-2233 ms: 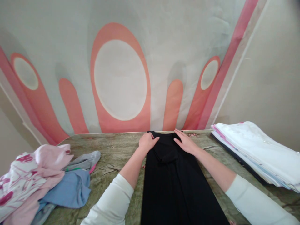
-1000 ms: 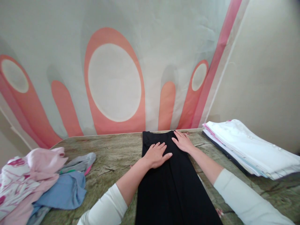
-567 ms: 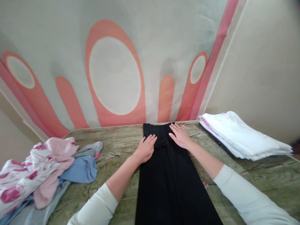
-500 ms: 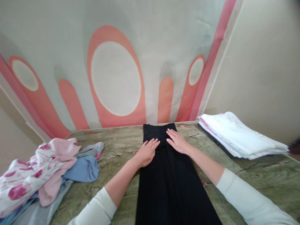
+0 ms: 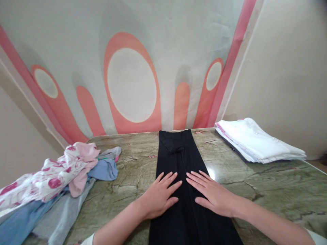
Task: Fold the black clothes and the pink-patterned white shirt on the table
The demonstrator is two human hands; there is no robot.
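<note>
A pair of black trousers (image 5: 176, 160), or a similar long black garment, lies lengthwise on the table, its waist end at the far edge and its near end running out of view at the bottom. My left hand (image 5: 160, 195) rests flat on its left side with fingers spread. On the right side my right hand (image 5: 211, 194) lies flat too, fingers stretched toward the middle. A raised fold runs down the cloth between the hands. Neither hand grips anything.
To the left lies a loose heap of clothes (image 5: 58, 170), with pink-and-white, blue and grey pieces. A neat stack of folded clothes (image 5: 260, 141), white on top, sits at the right. Behind the wood-patterned table (image 5: 133, 163) stands a wall with a printed hanging (image 5: 168, 44).
Both hands have slid down the black garment toward me, from near its waist to its middle, and their fingers are more spread. The view has shifted a little.
</note>
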